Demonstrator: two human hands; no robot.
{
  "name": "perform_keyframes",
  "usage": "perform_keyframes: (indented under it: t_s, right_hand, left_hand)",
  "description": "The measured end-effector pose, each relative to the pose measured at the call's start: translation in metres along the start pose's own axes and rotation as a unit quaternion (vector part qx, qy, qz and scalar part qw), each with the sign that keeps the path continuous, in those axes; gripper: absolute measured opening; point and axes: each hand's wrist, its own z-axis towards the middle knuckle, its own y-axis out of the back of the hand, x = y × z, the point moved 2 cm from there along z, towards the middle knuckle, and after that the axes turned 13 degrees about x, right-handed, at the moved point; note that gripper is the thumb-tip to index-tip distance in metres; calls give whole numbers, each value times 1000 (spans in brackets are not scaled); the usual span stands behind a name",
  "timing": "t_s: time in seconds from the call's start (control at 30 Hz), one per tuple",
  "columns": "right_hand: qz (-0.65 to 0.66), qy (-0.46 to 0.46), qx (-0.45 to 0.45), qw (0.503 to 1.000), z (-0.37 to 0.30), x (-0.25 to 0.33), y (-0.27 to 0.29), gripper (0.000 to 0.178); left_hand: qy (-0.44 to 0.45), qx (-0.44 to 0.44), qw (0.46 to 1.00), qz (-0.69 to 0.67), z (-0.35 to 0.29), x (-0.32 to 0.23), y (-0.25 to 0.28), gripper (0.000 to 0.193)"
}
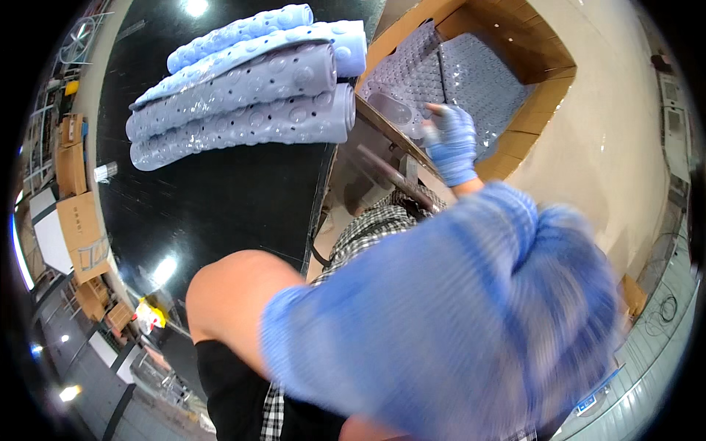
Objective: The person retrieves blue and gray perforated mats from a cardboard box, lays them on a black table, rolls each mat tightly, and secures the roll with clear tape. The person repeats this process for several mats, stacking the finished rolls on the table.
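My left hand (434, 316), in a blue knitted fingerless glove, is very close to the camera and smeared by motion. Its fingers look bent, but what they do is hidden. Further off, my right hand (450, 143), gloved alike, reaches over the near edge of a cardboard box (548, 95). Its bare fingertips are apart, with nothing visible between them. Beneath and beside them lie grey bubbled plastic bath mats (478, 81) inside the box. Two grey rolled mats (235, 92) and two light blue rolled mats (243, 33) lie side by side on the black table (220, 198).
A metal bar (397, 176) stands between table and box, above checked cloth (375, 228). Small clear wrapping (105, 173) sits by the table's left edge. Cardboard cartons (81, 228) line the far left. Pale floor (610, 110) extends right of the box.
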Motion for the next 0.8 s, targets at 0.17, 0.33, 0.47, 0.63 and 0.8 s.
perform_keyframes:
  t_s: [0.17, 0.33, 0.47, 0.63, 0.8]
  right_hand:
    - [76, -525, 237, 814, -76, -245, -52, 55]
    - [206, -729, 137, 638, -158, -446, -149, 68]
    - [320, -752, 75, 571, -153, -482, -177, 75]
    - [161, -788, 73, 590, -166, -521, -203, 94]
    - [133, -860, 20, 492, -154, -513, -200, 109]
  left_hand:
    - [51, 66, 994, 66, -23, 179, -95, 32]
    - [408, 0, 879, 246, -183, 237, -163, 36]
    - [464, -55, 805, 365, -246, 234, -208, 75]
    - [526, 30, 783, 331, -284, 237, -207, 90]
    - [541, 16, 776, 323, -285, 232, -210, 89]
